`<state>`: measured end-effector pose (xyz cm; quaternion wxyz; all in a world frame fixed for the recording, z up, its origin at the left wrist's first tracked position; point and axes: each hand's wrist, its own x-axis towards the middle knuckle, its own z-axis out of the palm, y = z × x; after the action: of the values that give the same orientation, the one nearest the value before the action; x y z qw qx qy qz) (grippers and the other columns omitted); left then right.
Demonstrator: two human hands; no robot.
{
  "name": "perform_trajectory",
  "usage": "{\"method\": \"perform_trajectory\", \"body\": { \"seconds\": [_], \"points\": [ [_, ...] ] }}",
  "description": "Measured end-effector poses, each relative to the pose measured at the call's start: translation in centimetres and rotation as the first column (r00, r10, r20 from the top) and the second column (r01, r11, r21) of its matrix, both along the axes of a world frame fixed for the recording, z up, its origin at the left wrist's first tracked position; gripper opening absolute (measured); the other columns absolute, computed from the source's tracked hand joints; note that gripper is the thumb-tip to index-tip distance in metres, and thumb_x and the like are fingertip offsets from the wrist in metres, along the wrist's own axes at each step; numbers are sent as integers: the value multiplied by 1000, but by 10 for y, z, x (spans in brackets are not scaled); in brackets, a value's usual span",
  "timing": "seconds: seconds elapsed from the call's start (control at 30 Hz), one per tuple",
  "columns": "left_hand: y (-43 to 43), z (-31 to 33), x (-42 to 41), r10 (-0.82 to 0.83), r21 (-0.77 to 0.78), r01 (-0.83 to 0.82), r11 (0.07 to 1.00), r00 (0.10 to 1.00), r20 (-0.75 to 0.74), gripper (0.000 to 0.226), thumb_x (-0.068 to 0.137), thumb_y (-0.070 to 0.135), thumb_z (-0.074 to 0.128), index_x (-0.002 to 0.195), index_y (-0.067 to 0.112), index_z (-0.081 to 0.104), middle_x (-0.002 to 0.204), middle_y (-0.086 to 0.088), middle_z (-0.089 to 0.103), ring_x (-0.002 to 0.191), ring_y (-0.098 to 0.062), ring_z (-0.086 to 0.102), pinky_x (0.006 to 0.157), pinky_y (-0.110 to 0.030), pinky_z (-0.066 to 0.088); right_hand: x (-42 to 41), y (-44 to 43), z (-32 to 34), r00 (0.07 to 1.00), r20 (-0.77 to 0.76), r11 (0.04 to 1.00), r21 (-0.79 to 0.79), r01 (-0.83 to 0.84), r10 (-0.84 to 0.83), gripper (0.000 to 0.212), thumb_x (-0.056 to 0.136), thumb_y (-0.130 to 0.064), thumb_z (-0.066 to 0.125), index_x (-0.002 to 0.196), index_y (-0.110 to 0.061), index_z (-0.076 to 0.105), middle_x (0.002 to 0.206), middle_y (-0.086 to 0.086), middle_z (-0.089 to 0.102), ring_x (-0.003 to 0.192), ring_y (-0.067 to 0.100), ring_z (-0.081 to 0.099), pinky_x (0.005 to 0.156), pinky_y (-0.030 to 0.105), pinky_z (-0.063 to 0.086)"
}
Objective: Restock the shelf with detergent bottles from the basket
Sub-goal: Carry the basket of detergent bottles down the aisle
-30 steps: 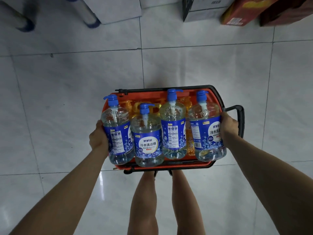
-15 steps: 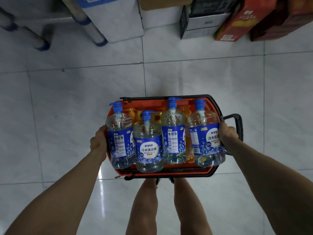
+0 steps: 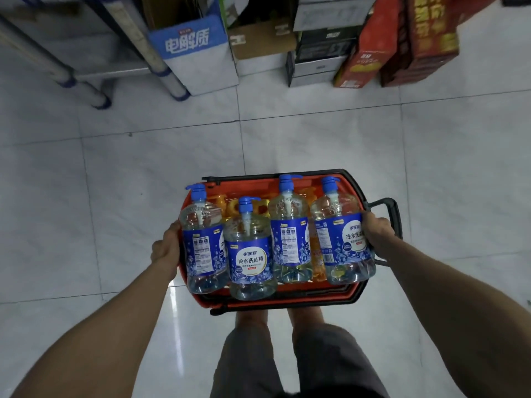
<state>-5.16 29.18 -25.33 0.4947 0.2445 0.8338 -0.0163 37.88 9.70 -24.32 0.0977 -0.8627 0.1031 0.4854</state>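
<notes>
Left hand (image 3: 166, 248), right hand (image 3: 377, 235) held basket (image 3: 301, 294) by its sides, fingers (image 3: 370, 222) curled over rim; four bottles (image 3: 248, 262) upright inside, above floor (image 3: 115, 196).

Bare forearms, bare lower legs, grey-brown knee-length shorts (image 3: 290, 366)

Shopping basket (image 3: 275, 295): orange, black rim, held off the floor, with left hand (image 3: 166, 248) and right hand (image 3: 377, 234) gripping its 2 short sides.
Between the grips: 4 upright detergent bottles (image 3: 250, 254), clear, with blue pumps. Orange bottles (image 3: 317, 265) stand just beyond them.
Tiled floor (image 3: 287, 139): pale and glossy. Well beyond the grip it bears shelf legs (image 3: 172, 79), 1 blue-and-white carton (image 3: 198, 53) and red cartons (image 3: 370, 53).
</notes>
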Motion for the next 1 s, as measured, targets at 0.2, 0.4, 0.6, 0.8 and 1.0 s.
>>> {"method": "perform_trajectory", "body": {
  "seconds": [0.2,0.4,0.6,0.8,1.0],
  "points": [
    [-12,71,-4,-87,-24,86,996,996,-16,97,55,84,58,117,11,68,113,-16,73,100,-38,70,96,-58,58,-3,-24,83,999,25,999,22,25,-25,69,98,-55,49,129,6,60,115,22,67,107,41,68,97,49,58],
    [-24,114,0,-187,-29,186,982,980,-64,92,62,87,55,110,9,68,107,-15,74,93,-36,71,90,-53,61,1,-54,129,998,14,996,66,60,-61,60,101,-47,50,128,5,59,110,21,68,98,39,69,88,45,60],
    [-35,154,36,-260,-11,259,966,965,-45,85,69,85,57,105,9,69,102,-16,74,91,-36,72,90,-53,61,12,-97,143,991,-18,987,91,130,-129,65,90,-55,49,119,2,62,106,20,73,95,39,72,93,53,61],
    [-19,160,78,-393,-16,392,920,920,-4,78,77,82,60,102,10,71,98,-15,77,89,-37,73,92,-53,61,18,-160,112,980,26,974,117,195,-199,86,78,-69,51,125,2,66,126,26,68,114,44,67,102,52,56],
    [10,159,138,-625,-6,627,779,778,60,74,73,79,61,101,11,73,95,-13,79,88,-34,75,91,-50,61,-33,-215,145,876,105,880,123,459,-472,99,66,-68,49,131,5,64,129,26,68,116,44,66,104,53,54]
  ]
}}
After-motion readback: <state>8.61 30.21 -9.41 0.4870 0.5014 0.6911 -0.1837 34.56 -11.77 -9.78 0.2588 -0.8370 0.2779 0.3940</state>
